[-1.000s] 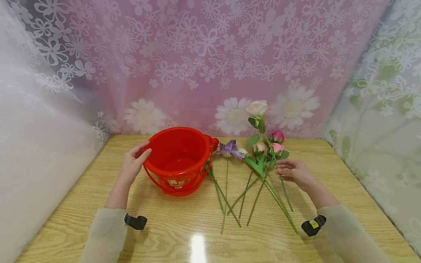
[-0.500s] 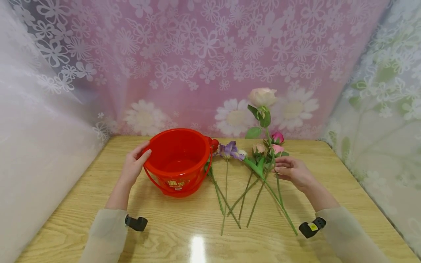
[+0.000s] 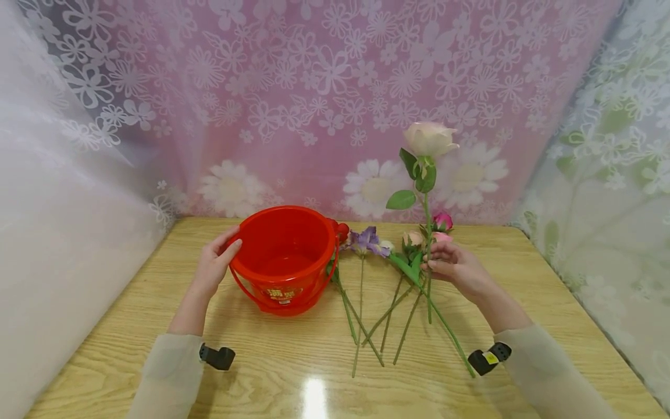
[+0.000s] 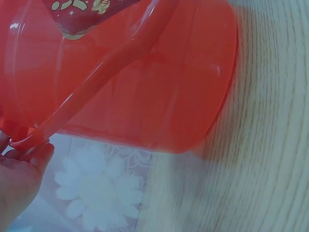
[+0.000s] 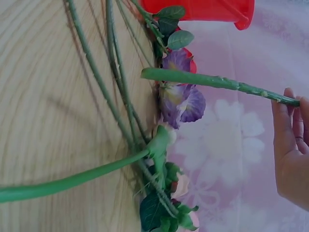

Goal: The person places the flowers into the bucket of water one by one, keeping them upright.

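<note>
A red plastic bucket [image 3: 285, 256] with gold lettering on its front stands on the table. My left hand [image 3: 216, 262] grips its left rim; in the left wrist view the fingers [image 4: 41, 157] are at the end of the bucket's handle [image 4: 91, 82]. My right hand [image 3: 455, 270] pinches the green stem of a pale cream rose [image 3: 430, 138], held upright with its bloom high above the other flowers. In the right wrist view the cut end of the rose stem [image 5: 193, 79] shows below the fingers, in front of a purple iris [image 5: 183, 94].
Several artificial flowers lie between the bucket and my right hand: a purple iris [image 3: 366, 240], a magenta rose [image 3: 442, 220], a peach rose [image 3: 413, 238] and a thick green stem [image 3: 447, 329]. Red blooms [image 3: 342, 230] lie partly behind the bucket. A flowered curtain [image 3: 314, 105] closes off the back.
The right hand has moved left and lifted the cream rose, turning its stem from slanted to upright and raising the bloom. The left hand has stayed on the bucket's rim.
</note>
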Demonstrator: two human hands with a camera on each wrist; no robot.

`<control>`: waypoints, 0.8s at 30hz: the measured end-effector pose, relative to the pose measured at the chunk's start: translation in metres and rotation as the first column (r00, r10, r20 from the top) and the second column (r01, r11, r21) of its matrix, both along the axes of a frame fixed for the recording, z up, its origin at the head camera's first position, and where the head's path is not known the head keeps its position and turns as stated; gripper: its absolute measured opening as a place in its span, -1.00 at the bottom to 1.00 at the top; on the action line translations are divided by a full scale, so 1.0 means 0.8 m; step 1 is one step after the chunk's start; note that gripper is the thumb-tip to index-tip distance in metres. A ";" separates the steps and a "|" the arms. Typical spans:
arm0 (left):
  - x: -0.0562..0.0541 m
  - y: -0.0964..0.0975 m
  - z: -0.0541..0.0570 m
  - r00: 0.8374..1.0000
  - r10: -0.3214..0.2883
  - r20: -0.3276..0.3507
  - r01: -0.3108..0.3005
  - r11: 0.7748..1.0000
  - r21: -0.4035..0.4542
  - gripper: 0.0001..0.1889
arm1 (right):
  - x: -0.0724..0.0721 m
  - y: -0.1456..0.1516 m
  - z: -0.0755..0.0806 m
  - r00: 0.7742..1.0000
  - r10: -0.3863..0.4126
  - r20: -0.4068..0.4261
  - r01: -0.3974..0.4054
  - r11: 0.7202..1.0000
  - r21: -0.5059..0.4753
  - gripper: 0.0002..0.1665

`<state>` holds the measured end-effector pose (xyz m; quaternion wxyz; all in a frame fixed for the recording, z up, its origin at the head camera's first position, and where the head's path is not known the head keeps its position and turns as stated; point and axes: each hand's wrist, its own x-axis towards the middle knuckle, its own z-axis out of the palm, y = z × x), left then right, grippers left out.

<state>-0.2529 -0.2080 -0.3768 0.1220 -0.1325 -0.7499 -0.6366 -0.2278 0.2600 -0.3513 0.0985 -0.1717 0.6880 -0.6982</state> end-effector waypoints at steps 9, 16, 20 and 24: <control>0.001 0.000 -0.002 1.000 -0.007 -0.003 0.007 1.000 0.003 -0.52 | -0.006 -0.018 0.012 1.000 -0.005 -0.016 0.005 0.999 -0.032 -0.84; 0.001 0.000 0.000 1.000 -0.011 0.013 0.011 1.000 0.005 -0.51 | -0.012 -0.029 0.027 0.999 -0.017 -0.034 0.013 0.995 -0.103 -0.82; 0.003 0.001 0.003 0.999 -0.023 0.029 0.022 1.000 0.014 -0.50 | -0.017 -0.036 0.036 0.999 -0.029 -0.040 0.024 0.993 -0.119 -0.82; 0.004 0.001 0.003 0.999 -0.024 0.030 0.024 1.000 0.021 -0.49 | -0.020 -0.043 0.043 0.998 -0.052 -0.035 0.047 0.993 -0.112 -0.81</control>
